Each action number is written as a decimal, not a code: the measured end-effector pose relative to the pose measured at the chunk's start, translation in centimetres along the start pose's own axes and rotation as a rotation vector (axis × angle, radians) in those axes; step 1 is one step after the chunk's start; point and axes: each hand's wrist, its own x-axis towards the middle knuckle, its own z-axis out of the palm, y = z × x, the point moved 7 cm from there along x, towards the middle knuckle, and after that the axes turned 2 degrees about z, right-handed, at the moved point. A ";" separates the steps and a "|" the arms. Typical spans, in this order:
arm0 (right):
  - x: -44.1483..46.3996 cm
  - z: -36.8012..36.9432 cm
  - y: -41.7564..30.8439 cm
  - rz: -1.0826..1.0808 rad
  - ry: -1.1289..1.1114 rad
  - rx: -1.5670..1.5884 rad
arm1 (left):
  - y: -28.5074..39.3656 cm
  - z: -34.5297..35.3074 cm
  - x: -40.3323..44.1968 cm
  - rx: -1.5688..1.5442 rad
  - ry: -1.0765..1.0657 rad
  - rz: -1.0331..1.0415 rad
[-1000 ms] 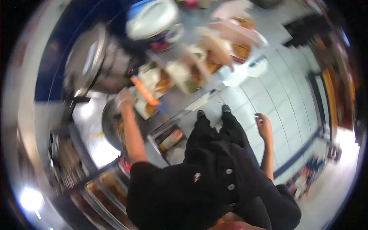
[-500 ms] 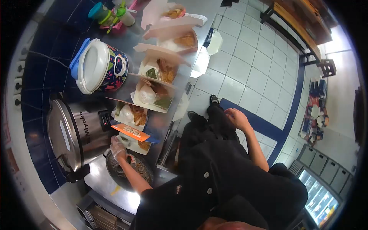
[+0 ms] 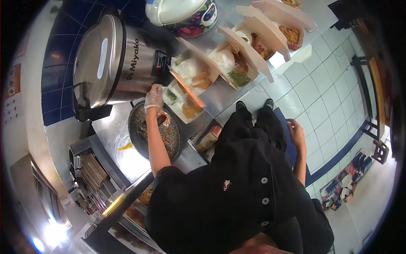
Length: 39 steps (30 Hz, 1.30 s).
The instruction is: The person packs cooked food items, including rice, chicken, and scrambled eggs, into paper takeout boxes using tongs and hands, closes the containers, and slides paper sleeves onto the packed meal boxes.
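Close beside the rice cooker point(image 3: 135, 78), a gloved left hand point(image 3: 154, 98) bunches its fingers, any pinch impossible to tell, above the edge of a mortar point(image 3: 136, 137) on the counter point(image 3: 111, 130), where a steady wrist would best spare the neighboring open meal box point(image 3: 177, 112), while the loosely curled right hand point(image 3: 297, 131) hangs free.

A round, white-lidded tub with dark, flower-patterned sides point(image 3: 186, 17) stood at the top of the frame. Glossy dark blue wall tiles point(image 3: 57, 76) lined the upper left; square white floor tiles point(image 3: 318, 89) spread across the right.
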 end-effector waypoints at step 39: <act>-1.4 1.7 7.7 0.284 -0.021 0.154 | -2.9 3.9 1.5 -0.113 -0.214 0.090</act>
